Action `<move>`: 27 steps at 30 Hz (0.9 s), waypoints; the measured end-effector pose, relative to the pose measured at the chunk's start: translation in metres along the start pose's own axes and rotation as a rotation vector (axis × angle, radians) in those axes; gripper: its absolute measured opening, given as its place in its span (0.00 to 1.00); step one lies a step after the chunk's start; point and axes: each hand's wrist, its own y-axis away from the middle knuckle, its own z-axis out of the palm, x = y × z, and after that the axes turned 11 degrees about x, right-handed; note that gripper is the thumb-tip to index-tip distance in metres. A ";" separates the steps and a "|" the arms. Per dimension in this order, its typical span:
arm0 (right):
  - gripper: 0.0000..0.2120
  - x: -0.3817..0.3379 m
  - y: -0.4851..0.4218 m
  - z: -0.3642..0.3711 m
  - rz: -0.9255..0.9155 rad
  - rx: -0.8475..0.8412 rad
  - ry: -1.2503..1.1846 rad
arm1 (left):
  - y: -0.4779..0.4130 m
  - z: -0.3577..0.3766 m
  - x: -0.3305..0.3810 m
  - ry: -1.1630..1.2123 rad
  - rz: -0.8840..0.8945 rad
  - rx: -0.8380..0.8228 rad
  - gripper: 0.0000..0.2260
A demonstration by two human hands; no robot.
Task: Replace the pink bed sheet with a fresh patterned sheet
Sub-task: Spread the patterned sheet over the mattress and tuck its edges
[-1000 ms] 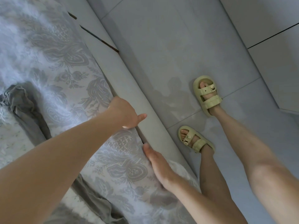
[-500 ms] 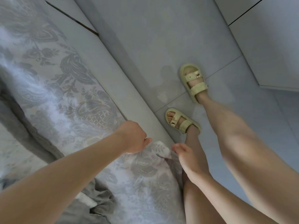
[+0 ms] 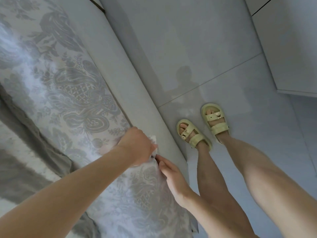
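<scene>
1. Gripping the edge of the patterned sheet (image 3: 77, 93), the left hand (image 3: 135, 145) sits just below the middle of the view. Its fingers are curled tight round a bunch of the cloth, and a white tuft pokes out on the hand's 3 o'clock side.
2. At 5 o'clock of it, just beside, lies the right hand (image 3: 171, 174). Its fingers are nearly straight and point toward 11 o'clock. The tips touch the sheet's edge where it meets the side of the bed, and nothing is closed inside this hand.
3. That sheet has grey paisley and flowers on a pale ground. It is spread over the mattress from 11 o'clock of the view down to 6 o'clock, and its outer edge runs along the bed frame (image 3: 120, 66).
4. This frame is a pale grey padded band running from 12 o'clock toward 5 o'clock, between the sheet and the floor (image 3: 205, 40).
5. A crumpled grey cloth (image 3: 22, 121) lies on the bed from 9 o'clock to 7 o'clock.
6. On the glossy tiled floor, the person's bare legs end in pale yellow-green sandals (image 3: 192, 133). They are at 3 o'clock of the hands, near the frame.
7. A white cabinet (image 3: 291, 48) stands at 2 o'clock.
</scene>
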 end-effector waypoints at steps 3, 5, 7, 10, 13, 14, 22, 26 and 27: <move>0.18 0.010 0.002 0.009 -0.024 -0.104 -0.006 | -0.005 -0.004 0.006 0.011 -0.069 -0.106 0.24; 0.19 0.009 0.005 0.023 -0.055 -0.212 0.074 | -0.003 -0.008 0.006 0.017 -0.107 -0.141 0.26; 0.18 0.008 -0.008 0.029 -0.045 -0.289 0.109 | 0.000 -0.010 0.004 0.059 -0.164 -0.143 0.27; 0.27 0.000 -0.028 0.024 0.066 -0.329 0.111 | -0.005 -0.011 0.006 0.144 -0.215 0.038 0.28; 0.32 0.026 -0.033 0.001 0.139 -0.369 0.142 | -0.003 -0.001 0.024 0.165 -0.161 0.040 0.26; 0.32 0.033 -0.025 -0.009 0.166 -0.364 0.133 | -0.002 0.004 0.029 0.096 -0.129 -0.032 0.25; 0.22 0.128 0.051 -0.099 -0.017 0.330 -0.109 | 0.005 0.040 0.114 0.054 0.034 -0.016 0.27; 0.18 0.162 0.081 -0.097 0.012 0.178 -0.141 | 0.018 0.053 0.139 0.106 0.074 0.135 0.26; 0.18 0.164 0.088 -0.090 0.009 0.145 -0.159 | 0.019 0.054 0.145 0.099 0.087 0.132 0.25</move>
